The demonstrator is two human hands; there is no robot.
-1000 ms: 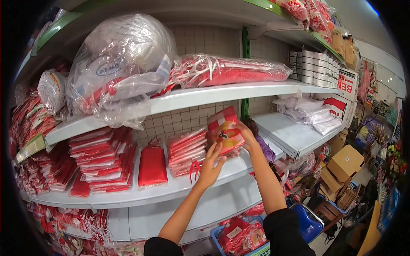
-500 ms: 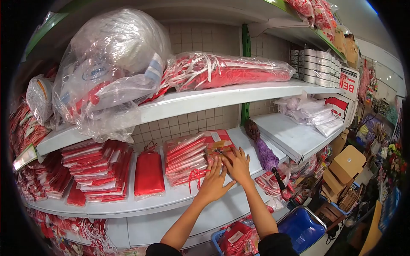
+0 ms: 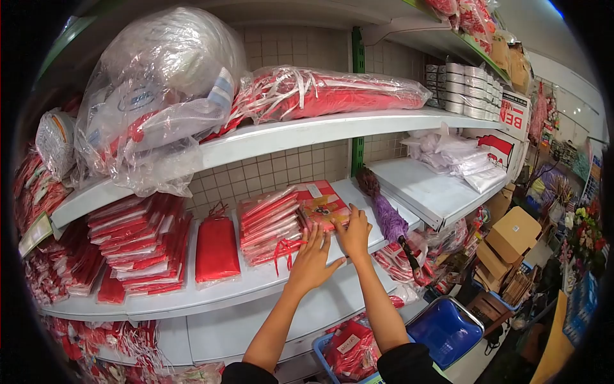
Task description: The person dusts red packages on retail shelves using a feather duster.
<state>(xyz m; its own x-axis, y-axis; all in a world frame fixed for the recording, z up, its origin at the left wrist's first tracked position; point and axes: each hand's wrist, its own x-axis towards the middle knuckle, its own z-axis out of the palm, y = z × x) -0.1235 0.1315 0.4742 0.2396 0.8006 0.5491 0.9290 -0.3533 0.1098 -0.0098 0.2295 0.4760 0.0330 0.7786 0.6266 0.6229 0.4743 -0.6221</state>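
Note:
A flat red pack (image 3: 325, 206) with a yellowish picture and a white label lies on the middle shelf. My left hand (image 3: 311, 261) is at its front, fingers stretched out and apart, the fingertips at the pack's front edge. At the pack's front right corner rests my right hand (image 3: 354, 234), its fingers spread and not wrapped around anything. Left of the pack is a pile of clear-wrapped red and white packets (image 3: 265, 227), with a red ribbon (image 3: 286, 249) hanging from its front near my left hand.
A purple folded umbrella-like bundle (image 3: 391, 221) lies to the right. Red wrapped bundles (image 3: 217, 249) and a tall stack of red packets (image 3: 144, 246) stand left. Overhead runs the upper shelf (image 3: 275, 137) with large plastic bags. Below are a blue basket (image 3: 323, 349) and blue chair (image 3: 448, 331).
My right hand has drawn back from the top of the red pack to its right corner, and more of the picture shows. My left hand has moved slightly back. The view has shifted a little.

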